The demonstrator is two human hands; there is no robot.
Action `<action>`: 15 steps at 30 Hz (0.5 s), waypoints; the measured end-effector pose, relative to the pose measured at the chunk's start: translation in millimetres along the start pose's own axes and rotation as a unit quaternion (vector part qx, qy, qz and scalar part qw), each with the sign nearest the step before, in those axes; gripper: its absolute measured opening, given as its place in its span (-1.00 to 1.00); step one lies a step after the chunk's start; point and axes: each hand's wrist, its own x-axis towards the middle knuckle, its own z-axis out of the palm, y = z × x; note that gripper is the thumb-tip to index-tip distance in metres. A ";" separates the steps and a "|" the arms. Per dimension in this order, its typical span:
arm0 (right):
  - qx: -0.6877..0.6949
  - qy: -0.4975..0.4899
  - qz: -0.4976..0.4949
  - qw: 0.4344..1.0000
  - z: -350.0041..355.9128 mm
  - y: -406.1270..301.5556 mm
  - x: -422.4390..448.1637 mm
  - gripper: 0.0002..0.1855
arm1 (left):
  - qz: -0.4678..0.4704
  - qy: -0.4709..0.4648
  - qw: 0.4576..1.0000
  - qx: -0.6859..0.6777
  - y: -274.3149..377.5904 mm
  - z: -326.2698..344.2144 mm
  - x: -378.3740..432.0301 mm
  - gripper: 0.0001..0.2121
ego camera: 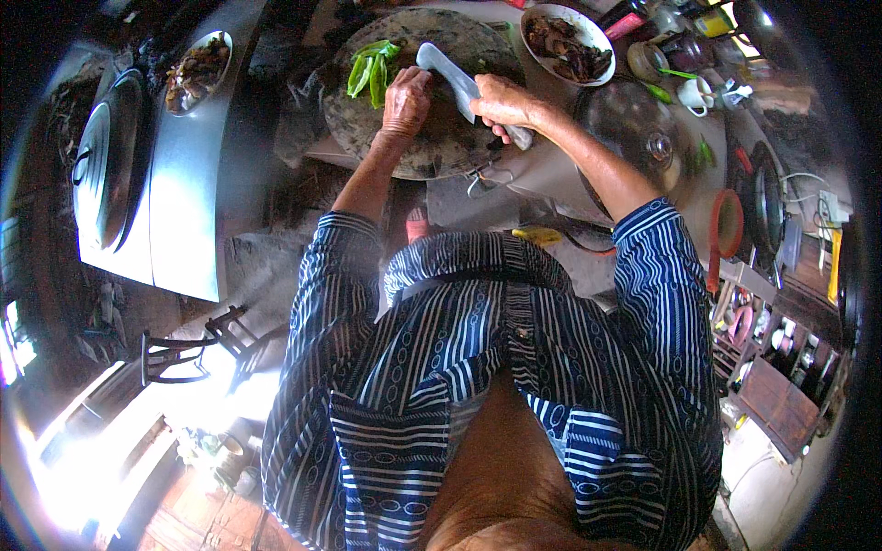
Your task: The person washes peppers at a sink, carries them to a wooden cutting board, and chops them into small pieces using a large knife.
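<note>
A round, dark-stained chopping block (pixel 386 148) lies before me. On its left part are several green pepper pieces (pixel 372 69), long and flattened. My left hand (pixel 406 102) is curled down at their right end; whether its fingers grip a piece is hidden. My right hand (pixel 501 103) is closed around a cleaver (pixel 451 77), at the rear of the blade and the handle. The blade points up and to the left, over the block, its edge close to the left hand's knuckles.
A white bowl of dark cooked food (pixel 568 45) stands right of the block, above a domed glass lid (pixel 630 131). Jars, bottles and a white mug (pixel 696 96) crowd the upper right. At left, a metal-topped counter (pixel 182 200) holds another food bowl (pixel 200 72) and a large lidded pan (pixel 107 165).
</note>
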 end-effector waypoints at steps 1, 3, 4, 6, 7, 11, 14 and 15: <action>-0.001 -0.004 0.010 1.000 -0.3 -2.9 -3.7 -0.79 | -0.002 -0.014 1.000 -0.003 1.0 0.5 0.8 -0.83; -0.003 -0.011 0.018 1.000 -2.4 -4.5 -4.1 -0.79 | -0.006 -0.041 0.999 -0.009 2.9 -0.7 -0.6 -0.83; -0.005 -0.012 0.016 1.000 -3.4 -3.7 -2.8 -0.79 | 0.003 -0.032 0.999 -0.008 3.7 -0.3 0.7 -0.86; -0.009 -0.017 0.017 1.000 -2.2 -2.1 1.7 -0.79 | -0.003 -0.036 0.999 0.001 0.7 0.1 -1.3 -0.89; -0.009 -0.022 0.023 0.999 -1.4 -5.0 1.2 -0.79 | -0.007 -0.038 0.999 0.007 -1.2 1.5 -2.7 -0.91; 0.009 -0.028 0.031 0.999 3.5 0.7 7.5 -0.81 | -0.021 -0.034 0.999 -0.004 4.4 -1.1 -3.6 -0.81; -0.002 0.001 0.047 0.999 11.4 -6.0 5.7 -0.82 | -0.015 -0.027 0.999 -0.019 6.8 -1.3 -2.0 -0.83; -0.004 0.010 0.056 0.998 15.1 -6.2 9.8 -0.82 | -0.010 -0.021 0.999 -0.028 8.2 -1.6 -0.1 -0.85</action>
